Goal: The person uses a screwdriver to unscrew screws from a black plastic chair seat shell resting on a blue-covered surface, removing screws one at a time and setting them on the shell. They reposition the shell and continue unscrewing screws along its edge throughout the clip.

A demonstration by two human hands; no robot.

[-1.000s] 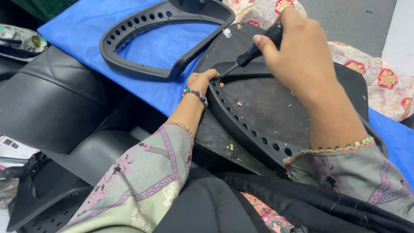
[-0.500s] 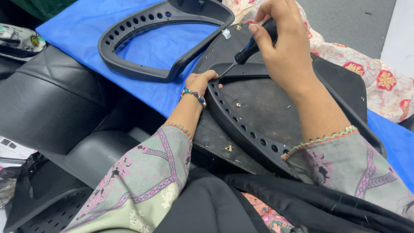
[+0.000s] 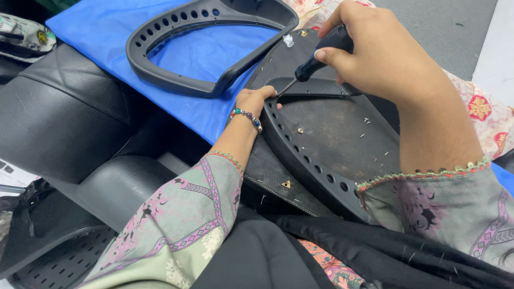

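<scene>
My right hand (image 3: 385, 59) wrapped tight round black screwdriver (image 3: 316, 61), tip down at inner rim of black seat pan (image 3: 342, 139). My left hand (image 3: 256, 101) curled over pan's edge beside tip, beaded bracelet (image 3: 246, 118) on wrist. Pan lies partly on blue cloth (image 3: 107, 32); perforated black frame (image 3: 209, 37) beyond. Black cushion (image 3: 59, 112) at left.

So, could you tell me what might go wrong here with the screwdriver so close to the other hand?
1. The screwdriver tip points straight at the left hand holding the panel's perforated rim; a slip from the right hand could jab those fingers.
2. Small loose staples lie scattered on the dark panel and could prick a hand or sleeve.
3. The panel sits tilted across the lap and may shift under pressure.
</scene>
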